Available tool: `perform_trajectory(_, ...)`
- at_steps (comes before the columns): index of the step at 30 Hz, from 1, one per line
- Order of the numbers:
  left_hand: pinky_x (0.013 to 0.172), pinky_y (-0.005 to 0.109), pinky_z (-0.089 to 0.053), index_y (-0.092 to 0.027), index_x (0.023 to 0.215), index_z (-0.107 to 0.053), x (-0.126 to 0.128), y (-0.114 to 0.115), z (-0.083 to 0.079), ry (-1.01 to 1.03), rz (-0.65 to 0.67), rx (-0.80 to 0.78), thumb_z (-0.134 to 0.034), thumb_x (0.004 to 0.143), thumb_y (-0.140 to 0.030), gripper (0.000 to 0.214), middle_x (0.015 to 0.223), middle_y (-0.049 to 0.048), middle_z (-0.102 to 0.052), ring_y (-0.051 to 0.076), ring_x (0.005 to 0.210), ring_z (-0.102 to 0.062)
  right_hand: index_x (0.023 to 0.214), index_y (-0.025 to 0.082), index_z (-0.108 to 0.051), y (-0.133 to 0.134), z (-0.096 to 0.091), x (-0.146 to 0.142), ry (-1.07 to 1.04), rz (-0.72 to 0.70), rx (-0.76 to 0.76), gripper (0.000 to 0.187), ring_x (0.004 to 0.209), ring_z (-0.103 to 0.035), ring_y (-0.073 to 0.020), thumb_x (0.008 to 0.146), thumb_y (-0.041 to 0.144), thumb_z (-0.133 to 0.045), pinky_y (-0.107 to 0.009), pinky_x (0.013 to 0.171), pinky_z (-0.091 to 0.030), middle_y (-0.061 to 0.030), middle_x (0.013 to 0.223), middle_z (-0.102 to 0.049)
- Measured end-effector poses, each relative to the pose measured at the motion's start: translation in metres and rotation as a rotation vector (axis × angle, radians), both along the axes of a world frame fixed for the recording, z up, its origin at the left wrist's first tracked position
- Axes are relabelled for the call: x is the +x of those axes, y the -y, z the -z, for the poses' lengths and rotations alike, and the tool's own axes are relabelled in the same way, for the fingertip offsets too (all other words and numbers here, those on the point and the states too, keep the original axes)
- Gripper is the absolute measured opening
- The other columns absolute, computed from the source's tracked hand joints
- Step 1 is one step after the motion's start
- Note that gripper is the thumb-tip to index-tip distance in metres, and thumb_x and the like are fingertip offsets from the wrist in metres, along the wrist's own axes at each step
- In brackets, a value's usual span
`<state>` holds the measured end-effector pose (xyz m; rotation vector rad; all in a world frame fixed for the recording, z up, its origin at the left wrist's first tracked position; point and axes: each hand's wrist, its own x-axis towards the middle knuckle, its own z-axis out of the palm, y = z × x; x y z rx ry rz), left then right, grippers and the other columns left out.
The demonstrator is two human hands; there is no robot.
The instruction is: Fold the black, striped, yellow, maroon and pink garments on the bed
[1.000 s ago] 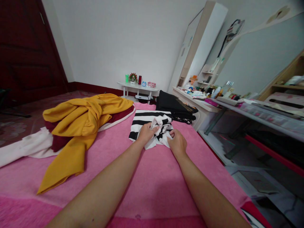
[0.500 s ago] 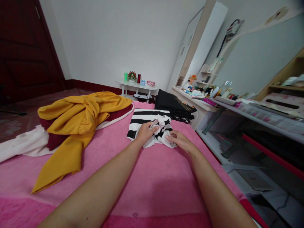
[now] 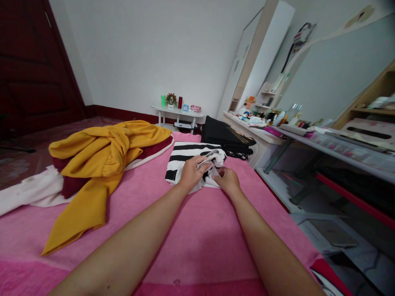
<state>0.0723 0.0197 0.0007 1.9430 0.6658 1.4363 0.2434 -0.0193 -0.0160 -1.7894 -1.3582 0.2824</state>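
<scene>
A black-and-white striped garment (image 3: 182,153) lies folded flat on the pink bed cover (image 3: 197,230), with its right side bunched up. My left hand (image 3: 193,170) is closed on the bunched cloth, thumb and fingers pinching a white fold. Close beside it, my right hand (image 3: 228,179) is curled and grips the loose white edge of the same garment. Some of the right fingertips are hidden in the cloth. Behind the garment sits a stack of folded black clothes (image 3: 226,133).
A heap of yellow clothing (image 3: 108,148) with maroon and white pieces lies to the left. A low white table (image 3: 179,111) with small items stands by the wall. On the right are a cluttered dressing table (image 3: 311,137) and a mirror (image 3: 339,70).
My right hand has moved left and closed on the white cloth. The bunched part has shifted slightly to the right and opened between my hands.
</scene>
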Motion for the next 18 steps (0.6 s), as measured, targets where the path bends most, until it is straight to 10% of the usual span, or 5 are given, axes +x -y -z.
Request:
perform_trajectory(11, 0.085, 0.034, -0.041, -0.027, 0.099, -0.072, 0.000, 0.019, 0.003, -0.646, 0.124, 0.397, -0.063, 0.078, -0.040, 0.026, 0.101, 0.0061, -0.060, 0.022, 0.093, -0.053, 0.094, 0.017, -0.062, 0.014, -0.022, 0.036, -0.437, 0.081, 0.228, 0.032, 0.081, -0.065, -0.0209, 0.070, 0.038, -0.057, -0.033, 0.070, -0.052, -0.0093, 0.092, -0.069)
perform_trajectory(15, 0.084, 0.031, -0.041, -0.027, 0.093, -0.075, 0.002, 0.021, 0.004, -0.623, 0.131, 0.344, -0.059, 0.081, -0.041, 0.024, 0.100, 0.0054, -0.062, 0.020, 0.092, -0.054, 0.108, 0.017, -0.063, 0.016, -0.039, -0.001, -0.187, -0.143, 0.405, 0.036, 0.108, -0.058, -0.0220, 0.084, 0.039, -0.046, -0.037, 0.093, -0.045, -0.0095, 0.114, -0.065)
perform_trajectory(18, 0.074, 0.025, -0.042, -0.020, 0.079, -0.075, -0.005, 0.014, 0.001, -0.627, 0.156, 0.149, -0.052, 0.083, -0.032, 0.026, 0.083, 0.0030, -0.067, 0.015, 0.075, -0.057, 0.122, 0.019, -0.058, 0.016, -0.024, -0.022, 0.162, -0.257, 0.264, 0.041, 0.127, -0.044, -0.0230, 0.092, 0.034, -0.035, -0.043, 0.106, -0.031, -0.0076, 0.133, -0.054)
